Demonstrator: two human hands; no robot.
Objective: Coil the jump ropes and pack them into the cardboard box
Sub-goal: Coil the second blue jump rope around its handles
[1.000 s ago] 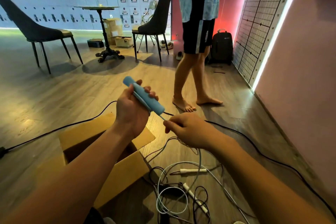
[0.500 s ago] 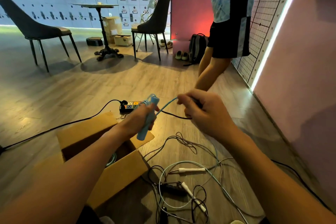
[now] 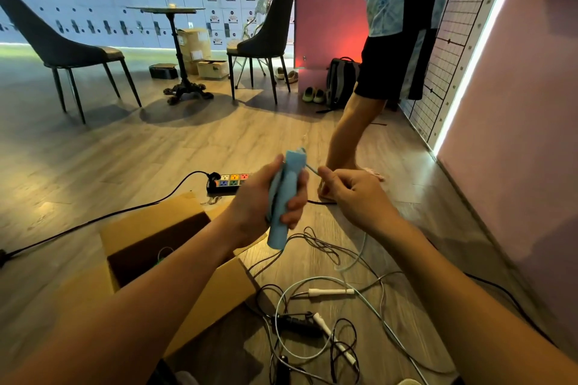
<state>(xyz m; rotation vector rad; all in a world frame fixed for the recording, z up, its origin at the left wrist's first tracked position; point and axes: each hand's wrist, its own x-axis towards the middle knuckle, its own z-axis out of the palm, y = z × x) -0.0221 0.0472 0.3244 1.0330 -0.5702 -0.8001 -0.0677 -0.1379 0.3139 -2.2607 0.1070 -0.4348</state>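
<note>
Blue handle (image 3: 286, 197) of jump rope upright in my left hand (image 3: 262, 203), fist clenched round it, above right edge of open cardboard box (image 3: 150, 228). My right hand (image 3: 356, 197) pinches pale cord (image 3: 312, 170) beside handle top. Coiling barely begun, I judge. White-handled rope (image 3: 331, 292) and black-handled rope (image 3: 297, 323) lie tangled on floor off box's right corner, unpacked. Box contents unclear. No readable writing; locker stickers too small.

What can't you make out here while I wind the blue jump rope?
Head view:
- cardboard box contents: shadowed, behind left forearm.
- blue handle: blurred, left hand covers it; one or two unclear.
- cord in the right hand: fingers hide it.
- white handle: its rope lost in the tangle, cut by bottom edge.
</note>
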